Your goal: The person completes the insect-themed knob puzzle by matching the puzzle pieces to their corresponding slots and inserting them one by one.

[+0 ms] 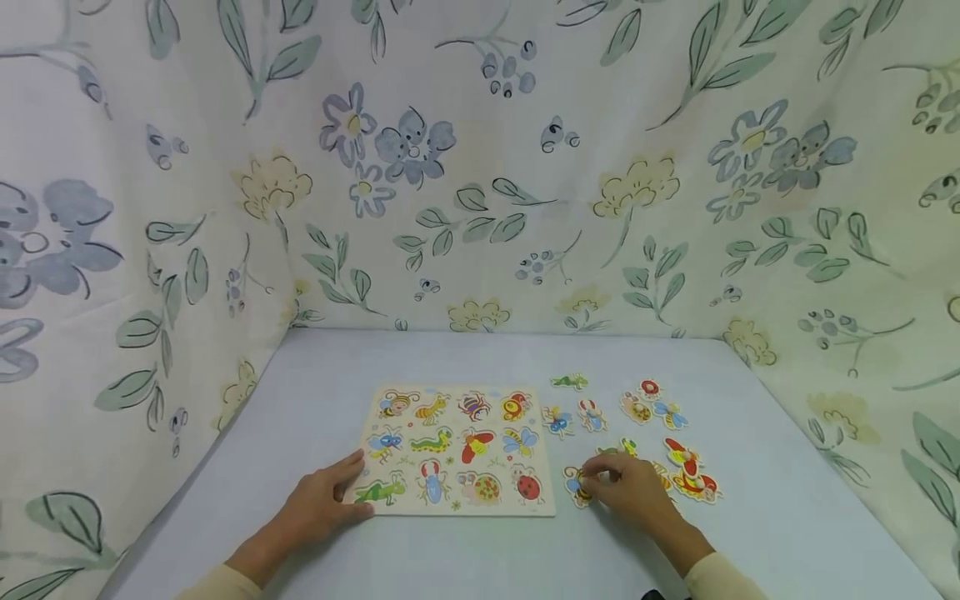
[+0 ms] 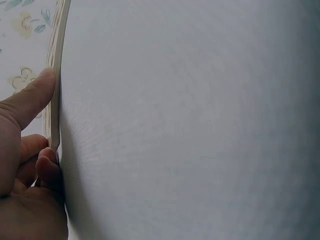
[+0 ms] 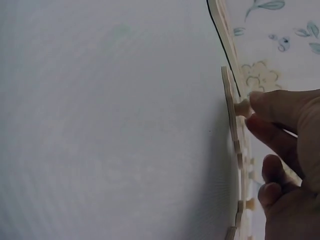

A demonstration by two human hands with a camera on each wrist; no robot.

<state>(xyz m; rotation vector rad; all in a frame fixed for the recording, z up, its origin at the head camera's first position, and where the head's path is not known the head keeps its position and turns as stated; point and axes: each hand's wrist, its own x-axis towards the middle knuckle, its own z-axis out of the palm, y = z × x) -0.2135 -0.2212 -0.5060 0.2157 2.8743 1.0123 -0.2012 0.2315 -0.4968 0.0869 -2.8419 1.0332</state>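
Observation:
A wooden knob puzzle board (image 1: 502, 467) with insect pictures lies flat on the table. My left hand (image 1: 324, 498) holds its near left corner, thumb along the near edge and the fingers at the left side; the left wrist view shows the thumb (image 2: 37, 97) against the board's edge. Just right of the board, my right hand (image 1: 628, 485) pinches a bee puzzle piece (image 1: 576, 490) between thumb and fingertips. In the right wrist view the grip is on the small knob (image 3: 242, 107) of that piece, which stands close over the table surface; the other fingers curl in below.
Several loose insect pieces lie to the right of the board, among them a green grasshopper (image 1: 570, 381), a blue beetle (image 1: 592, 415), a snail (image 1: 636, 408) and a red butterfly (image 1: 678, 452). Floral cloth (image 1: 480, 208) rises behind the white table (image 1: 450, 358) and along both sides.

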